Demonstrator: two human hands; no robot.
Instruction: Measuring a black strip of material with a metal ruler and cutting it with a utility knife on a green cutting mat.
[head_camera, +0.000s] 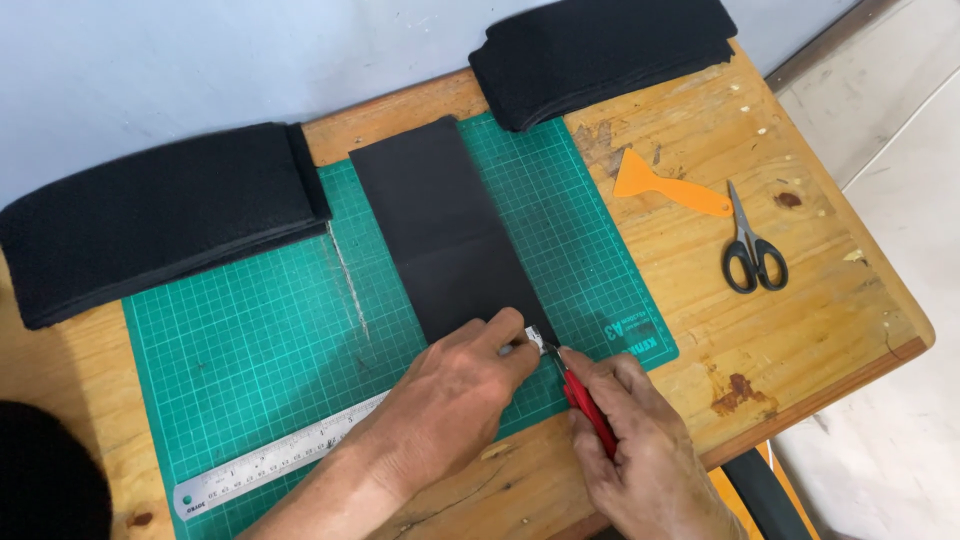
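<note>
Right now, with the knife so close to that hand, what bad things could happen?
1. The red knife in the right hand has its blade right beside the left hand's fingertips; a slip could cut them.
2. The left hand presses the metal ruler onto the black sheet; if the ruler shifts, the cut may go crooked.
3. The blade might run off the green cutting mat and scratch the wooden table.

Bright, even light fills the sharp head view, casting only soft short shadows under the hands, a faint sheen on the steel ruler (270, 462), and slight wide-angle bending toward the frame's edges.
</note>
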